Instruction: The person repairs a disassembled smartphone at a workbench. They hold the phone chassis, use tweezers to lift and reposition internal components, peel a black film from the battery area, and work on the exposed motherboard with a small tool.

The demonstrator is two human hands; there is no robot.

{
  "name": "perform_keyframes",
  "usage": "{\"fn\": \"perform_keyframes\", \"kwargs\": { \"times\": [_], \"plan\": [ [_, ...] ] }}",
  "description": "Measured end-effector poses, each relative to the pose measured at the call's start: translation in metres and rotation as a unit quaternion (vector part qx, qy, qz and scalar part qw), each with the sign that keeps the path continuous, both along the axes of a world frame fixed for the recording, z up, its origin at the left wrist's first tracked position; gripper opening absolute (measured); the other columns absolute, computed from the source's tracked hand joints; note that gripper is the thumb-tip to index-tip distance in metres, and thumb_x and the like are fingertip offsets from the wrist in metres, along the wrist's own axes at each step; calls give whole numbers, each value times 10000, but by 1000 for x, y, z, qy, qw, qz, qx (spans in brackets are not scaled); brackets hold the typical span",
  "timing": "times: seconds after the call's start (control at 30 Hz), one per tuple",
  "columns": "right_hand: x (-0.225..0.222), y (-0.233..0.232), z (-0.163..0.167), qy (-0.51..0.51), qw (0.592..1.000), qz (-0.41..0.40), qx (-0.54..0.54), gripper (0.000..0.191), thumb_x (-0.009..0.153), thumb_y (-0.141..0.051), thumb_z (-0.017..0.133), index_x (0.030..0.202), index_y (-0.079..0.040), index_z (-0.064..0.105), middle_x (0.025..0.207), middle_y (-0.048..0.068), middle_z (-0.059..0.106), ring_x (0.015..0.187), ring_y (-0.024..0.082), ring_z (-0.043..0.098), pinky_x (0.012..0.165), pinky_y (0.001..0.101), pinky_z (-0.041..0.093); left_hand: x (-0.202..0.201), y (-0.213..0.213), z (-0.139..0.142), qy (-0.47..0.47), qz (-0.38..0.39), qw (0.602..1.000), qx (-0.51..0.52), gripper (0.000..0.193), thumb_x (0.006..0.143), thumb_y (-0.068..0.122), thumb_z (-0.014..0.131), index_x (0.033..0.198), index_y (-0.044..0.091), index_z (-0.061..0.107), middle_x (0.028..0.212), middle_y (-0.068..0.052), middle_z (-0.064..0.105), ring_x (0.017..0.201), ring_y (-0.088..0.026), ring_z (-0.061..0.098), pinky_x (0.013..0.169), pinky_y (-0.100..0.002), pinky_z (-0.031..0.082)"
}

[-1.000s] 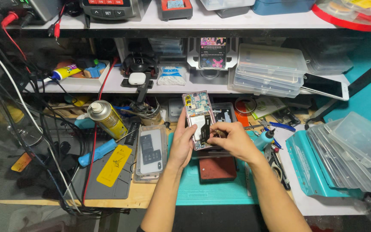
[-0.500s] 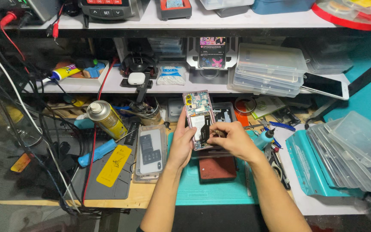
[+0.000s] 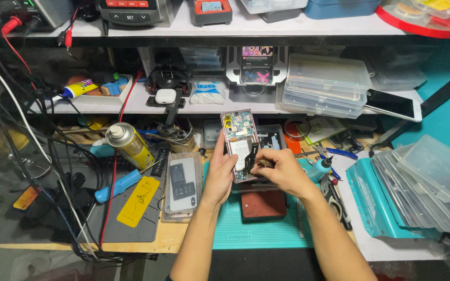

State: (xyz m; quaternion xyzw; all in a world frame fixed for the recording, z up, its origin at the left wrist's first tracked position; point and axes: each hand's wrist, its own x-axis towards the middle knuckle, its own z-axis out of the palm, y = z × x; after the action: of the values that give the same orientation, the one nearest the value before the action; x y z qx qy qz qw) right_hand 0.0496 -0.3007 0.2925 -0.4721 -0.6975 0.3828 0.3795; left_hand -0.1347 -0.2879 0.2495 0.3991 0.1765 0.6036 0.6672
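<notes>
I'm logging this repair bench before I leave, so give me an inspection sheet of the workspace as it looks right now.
Surface: wooden bench with a teal cutting mat.
Job's things: opened phone, internals exposed, held upright over the mat.
Clutter: yellow spray can, cased phone, yellow pry card, stacked clear boxes.
Grips: left hand grips the phone's left edge; right hand pinches at its lower middle.
Cables: red lead and black wires tangled at left.
Surroundings: shelves above; white phone on the lower one.

1 opened phone (image 3: pixel 239 145), 1 spray can (image 3: pixel 129 144), 2 hands.
</notes>
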Motion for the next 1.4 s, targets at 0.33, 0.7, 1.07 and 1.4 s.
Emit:
{"fn": "perform_keyframes", "kwargs": {
  "times": [0.33, 0.7, 1.07, 1.4],
  "plan": [
    [-4, 1, 3, -21, 1000, -13, 8, 162, 757, -44, 806, 896, -11, 730, 704, 23, 720, 633, 72, 601, 582, 261, 488, 0, 1, -3, 5, 6, 1000, -9, 760, 989, -84, 433, 1666, 103, 142, 1434, -204, 558, 1229, -243, 609, 1023, -361, 507],
    [-7, -2, -1, -59, 995, -54, 52, 190, 750, -76, 819, 913, -28, 735, 663, 40, 692, 596, 84, 571, 560, 266, 483, 0, 2, -6, -11, 18, 1000, 0, 763, 989, -87, 438, 1664, 100, 134, 1416, -192, 575, 1198, -227, 630, 1020, -357, 516],
    [-11, -10, 8, -78, 984, -35, 159, 259, 757, -69, 857, 894, -2, 647, 783, 76, 616, 649, 150, 564, 586, 295, 459, 1, 2, -9, -11, 29, 1000, 4, 766, 990, -93, 439, 1665, 97, 131, 1419, -190, 572, 1199, -217, 625, 1018, -350, 510],
    [-16, -13, 9, -57, 984, -73, 152, 237, 735, -98, 872, 870, -19, 694, 778, 46, 645, 644, 177, 581, 592, 299, 460, -5, 4, -7, -34, 42, 998, -13, 758, 980, -109, 404, 1657, 87, 123, 1478, -216, 523, 1263, -251, 594, 1049, -370, 492]
  ]
}}
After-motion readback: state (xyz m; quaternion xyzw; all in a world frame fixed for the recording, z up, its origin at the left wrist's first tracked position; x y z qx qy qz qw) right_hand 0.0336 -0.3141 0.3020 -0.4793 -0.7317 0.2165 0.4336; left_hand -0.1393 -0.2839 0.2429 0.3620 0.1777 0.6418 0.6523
